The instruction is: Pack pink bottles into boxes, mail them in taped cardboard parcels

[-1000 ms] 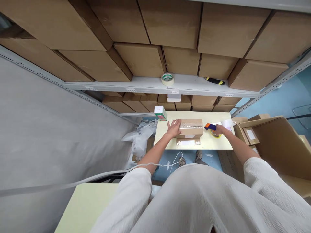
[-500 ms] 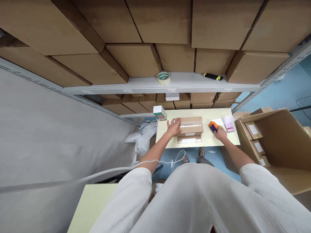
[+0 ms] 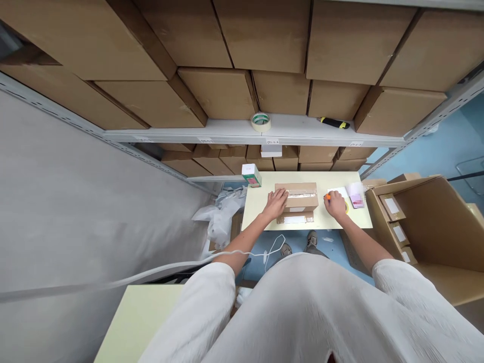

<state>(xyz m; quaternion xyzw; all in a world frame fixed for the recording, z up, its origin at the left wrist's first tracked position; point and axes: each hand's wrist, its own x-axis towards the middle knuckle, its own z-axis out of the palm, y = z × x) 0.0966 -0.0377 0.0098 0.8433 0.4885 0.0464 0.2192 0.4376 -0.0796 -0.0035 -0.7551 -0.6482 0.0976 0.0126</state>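
Note:
A small cardboard box [image 3: 302,190] with shiny tape across its top lies on the pale table [image 3: 260,222]. My left hand [image 3: 276,201] rests flat on the left end of that box, fingers spread. To the right of the box, my right hand [image 3: 335,205] is wrapped round an orange tape dispenser [image 3: 327,197], mostly covered by the hand; a bit of yellow roll [image 3: 347,207] shows beside the palm. In front of the taped box sits a lower cardboard piece with a white label [image 3: 295,220].
A green and white carton [image 3: 251,175] stands at the table's back left corner. Pink-and-white packets [image 3: 356,195] lie at its right. A large open carton [image 3: 434,217] holds small labelled boxes. On the shelf are a tape roll [image 3: 260,122] and a box cutter [image 3: 334,123].
My right hand has turned the tape dispenser, so less of its orange body shows. My left hand has slid slightly right onto the box top.

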